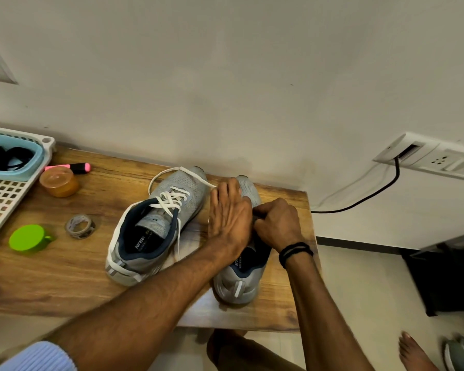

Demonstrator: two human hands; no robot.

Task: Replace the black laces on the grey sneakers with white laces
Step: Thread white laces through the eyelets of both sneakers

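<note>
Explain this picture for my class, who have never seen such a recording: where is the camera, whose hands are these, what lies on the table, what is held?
No machine here: a person works bare-handed, and a camera worn on the head looks down. On the table stand two grey sneakers. The laced sneaker carries white laces. The left hand lies, fingers straight, on the other sneaker; the right hand is curled beside it, and whether it holds anything is hidden. Nearby: a tray, marker, jar, tape and green lid.
</note>
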